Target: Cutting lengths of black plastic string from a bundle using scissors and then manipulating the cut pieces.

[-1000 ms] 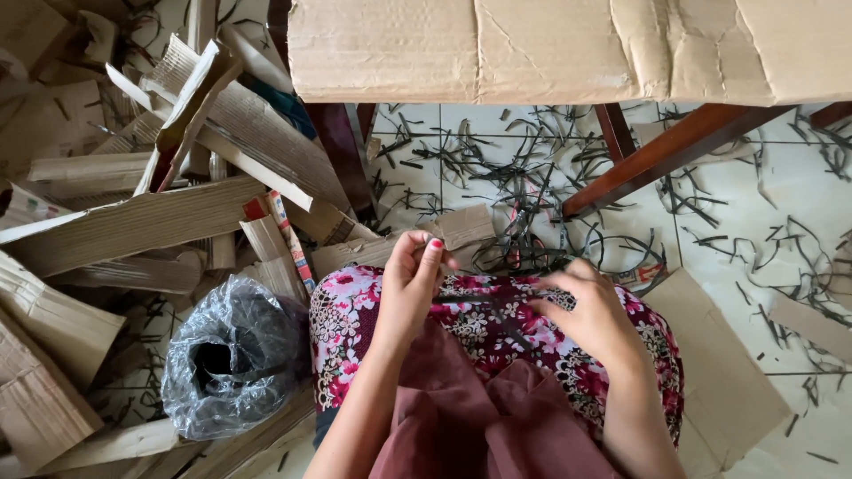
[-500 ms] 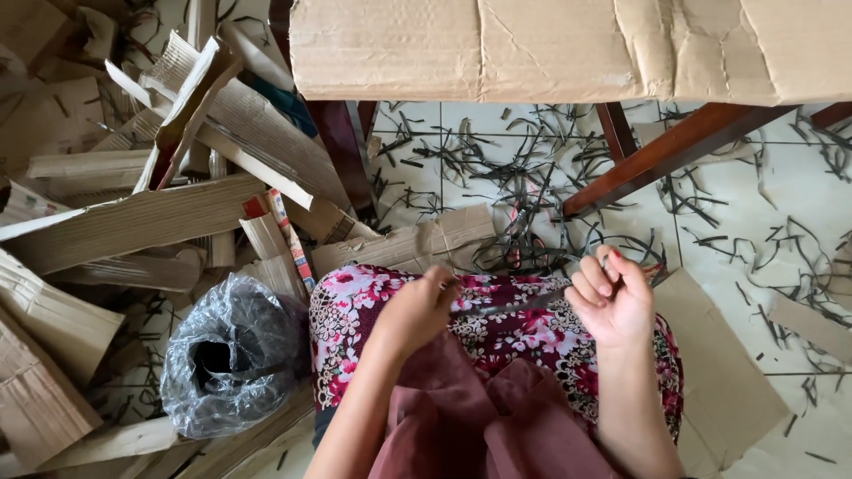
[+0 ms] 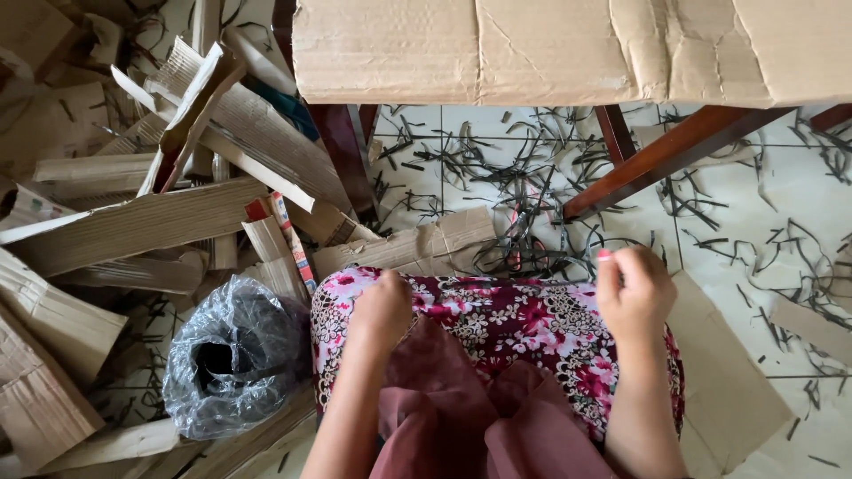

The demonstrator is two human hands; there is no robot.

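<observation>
My left hand (image 3: 382, 310) rests knuckles-up on the floral cloth (image 3: 515, 324) over my lap, its fingers curled under and hidden. My right hand (image 3: 635, 293) is raised at the cloth's right edge, with fingers pinched together near the thumb. A thin dark strand (image 3: 541, 282) runs along the cloth's far edge between the two hands and reaches the right fingertips. Dark red fabric (image 3: 461, 417) lies bunched between my forearms.
A pile of corrugated cardboard strips (image 3: 142, 222) fills the left side. A crumpled grey plastic bag (image 3: 235, 359) sits by my left knee. A cardboard sheet (image 3: 568, 49) lies on a wooden-legged table (image 3: 666, 155). Thin dark clippings (image 3: 497, 168) litter the tiled floor.
My hands were together on the lap a second ago. The right hand has moved away to the right and lifted, while the left hand has stayed on the cloth and curled down.
</observation>
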